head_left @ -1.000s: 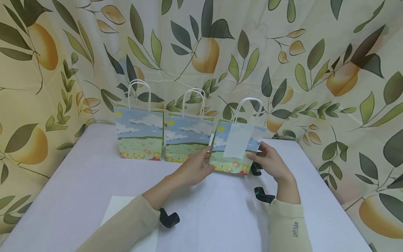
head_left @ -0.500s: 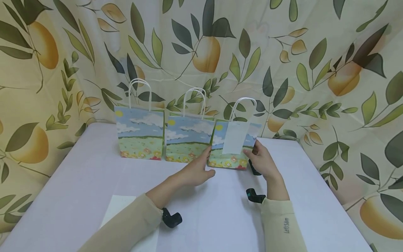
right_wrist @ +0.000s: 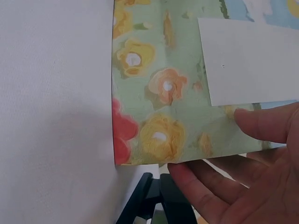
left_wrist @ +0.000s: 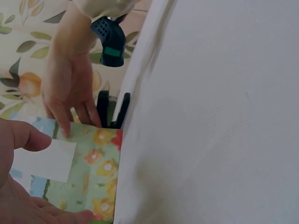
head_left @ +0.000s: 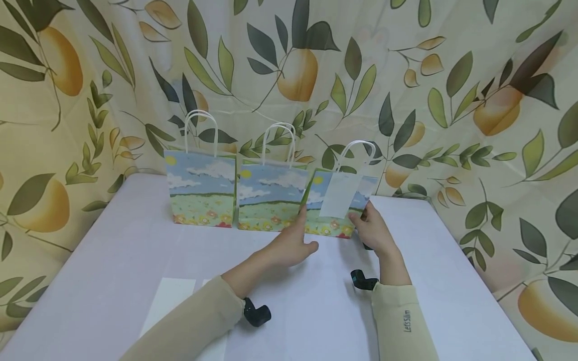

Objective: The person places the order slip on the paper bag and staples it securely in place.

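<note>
Three paper gift bags with white handles stand in a row in the head view: a left one (head_left: 201,188), a middle one (head_left: 272,195) and a right one (head_left: 331,226). All show a painted sky and flower meadow. A white paper strip (head_left: 339,195) lies over the front of the right bag. My right hand (head_left: 376,228) grips that bag's right side, thumb on the front and fingers behind, as the right wrist view shows. My left hand (head_left: 291,240) is at its left edge, index finger pointing up beside the middle bag, thumb away from the bag.
White paper strips (head_left: 173,296) lie at the table's front left, partly under the left sleeve. A black clamp (right_wrist: 156,196) sits at the table edge near the right hand. A leaf-and-fruit patterned curtain (head_left: 289,75) hangs behind the white table (head_left: 325,311).
The right bag has moved left and back, closer to the middle bag, with the right hand on it. The left thumb has come away from its front, and the left hand has shifted slightly right.
</note>
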### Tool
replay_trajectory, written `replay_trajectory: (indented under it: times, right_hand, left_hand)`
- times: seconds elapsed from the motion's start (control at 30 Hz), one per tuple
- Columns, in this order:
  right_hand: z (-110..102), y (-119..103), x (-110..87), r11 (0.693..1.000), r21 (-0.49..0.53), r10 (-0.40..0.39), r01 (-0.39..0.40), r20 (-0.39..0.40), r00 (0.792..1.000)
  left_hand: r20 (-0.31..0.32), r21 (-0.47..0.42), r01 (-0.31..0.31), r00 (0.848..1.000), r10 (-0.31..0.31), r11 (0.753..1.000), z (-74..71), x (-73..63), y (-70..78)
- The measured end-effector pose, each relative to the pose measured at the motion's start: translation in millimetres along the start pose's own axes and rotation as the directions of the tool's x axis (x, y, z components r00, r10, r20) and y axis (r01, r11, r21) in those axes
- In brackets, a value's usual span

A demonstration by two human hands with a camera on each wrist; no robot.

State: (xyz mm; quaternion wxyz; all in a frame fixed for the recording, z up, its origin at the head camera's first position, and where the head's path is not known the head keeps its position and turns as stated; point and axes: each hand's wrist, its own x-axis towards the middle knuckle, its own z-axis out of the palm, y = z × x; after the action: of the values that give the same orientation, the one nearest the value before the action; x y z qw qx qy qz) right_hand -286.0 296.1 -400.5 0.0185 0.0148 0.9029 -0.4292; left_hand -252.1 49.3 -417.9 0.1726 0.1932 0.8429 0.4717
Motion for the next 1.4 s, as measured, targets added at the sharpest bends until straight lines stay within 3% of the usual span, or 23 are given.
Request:
replay_trajectory:
  times: [0.4,0.93,1.17,1.4]
  right_hand:
    - [1.5,1.7,0.4,0.999,0.031,-0.023,0.024,-0.023,0.999]
    - [-10.8,-3.3,-0.1,0.997,0.076,0.032,-0.03,-0.025,0.999]
    - [-25.9,-12.6,-9.4,0.996,0.067,0.057,-0.051,-0.094,0.994]
    - [-37.6,-23.8,-18.5,0.994,0.065,0.103,-0.092,-0.193,0.976]
  left_hand:
    - [-0.064,-0.047,-0.036,0.997,0.033,0.998,10.3,8.5,0.3]
    - [-0.042,-0.001,-0.014,0.999,0.014,1.0,3.6,-6.1,7.3]
    - [-0.021,0.025,-0.012,1.0,0.013,1.0,0.5,-14.8,8.2]
    - [0.011,0.061,-0.009,1.0,0.008,0.998,-6.3,-29.2,10.2]
